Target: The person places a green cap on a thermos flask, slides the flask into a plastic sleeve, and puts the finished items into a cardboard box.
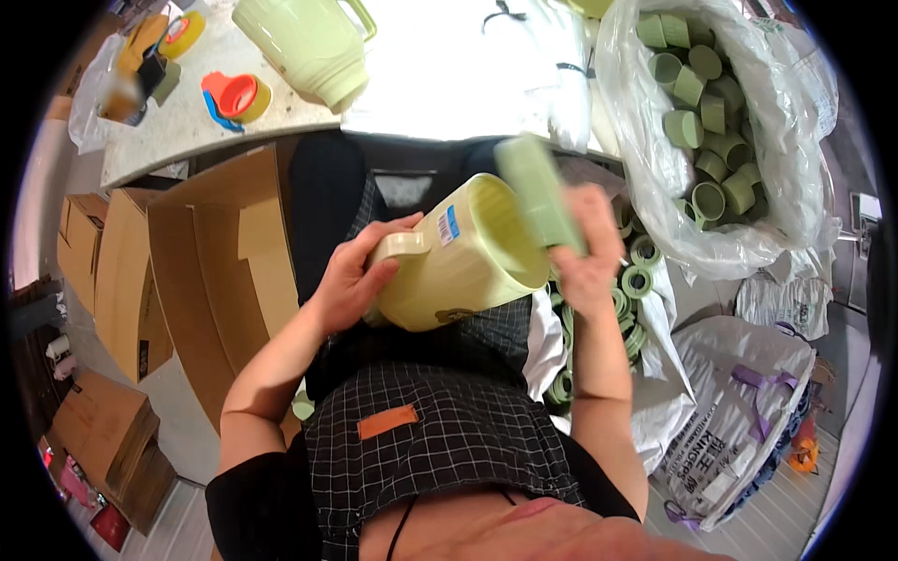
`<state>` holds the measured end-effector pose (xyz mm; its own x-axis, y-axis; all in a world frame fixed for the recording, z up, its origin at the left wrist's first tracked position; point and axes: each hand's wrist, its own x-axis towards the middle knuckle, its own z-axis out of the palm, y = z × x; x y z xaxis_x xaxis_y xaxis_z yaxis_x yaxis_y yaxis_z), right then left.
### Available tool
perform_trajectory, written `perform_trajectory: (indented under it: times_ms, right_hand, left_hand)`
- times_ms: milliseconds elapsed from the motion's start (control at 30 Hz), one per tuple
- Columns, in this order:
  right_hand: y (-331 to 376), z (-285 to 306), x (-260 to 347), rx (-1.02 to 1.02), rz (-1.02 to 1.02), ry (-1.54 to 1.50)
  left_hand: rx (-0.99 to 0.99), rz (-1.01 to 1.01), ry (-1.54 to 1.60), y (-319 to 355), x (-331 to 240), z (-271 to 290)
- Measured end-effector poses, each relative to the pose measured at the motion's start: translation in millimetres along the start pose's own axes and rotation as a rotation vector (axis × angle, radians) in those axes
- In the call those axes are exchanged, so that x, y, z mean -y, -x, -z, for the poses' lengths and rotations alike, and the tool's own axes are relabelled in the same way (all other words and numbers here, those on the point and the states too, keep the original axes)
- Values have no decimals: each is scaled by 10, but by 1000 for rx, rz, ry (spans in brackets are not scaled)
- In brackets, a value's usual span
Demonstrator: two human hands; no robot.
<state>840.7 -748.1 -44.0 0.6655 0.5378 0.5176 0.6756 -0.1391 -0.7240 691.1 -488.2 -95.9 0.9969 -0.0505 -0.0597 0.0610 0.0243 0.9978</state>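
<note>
My left hand (pixel 360 271) is closed around the handle of a pale yellow-green plastic jug body (pixel 426 285), which lies tilted over my lap. Its wide open mouth faces right, and a small blue-and-white sticker (pixel 449 224) is on its side. Gripped in my right hand (pixel 591 248) is a green plastic piece (pixel 541 192), blurred by motion, like a lid or collar. It is right beside the jug's mouth and covers part of the rim; whether they touch I cannot tell. A similar jug (pixel 304 42) lies on its side on the table.
A red-and-blue tape dispenser (pixel 234 98) sits near the table's edge (pixel 159 154). At the upper right, a clear plastic bag (pixel 645 178) holds several green cups (pixel 711 112). Green rings (pixel 636 280) fill a white sack at my right. An open cardboard box (pixel 201 280) stands at my left.
</note>
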Motion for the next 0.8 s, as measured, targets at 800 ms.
perform_trajectory:
  times_ms: [800]
  right_hand:
    - [-98,6,-85,474,-335,-70]
  left_hand:
    - [-124,-33,-330,143,1,-317]
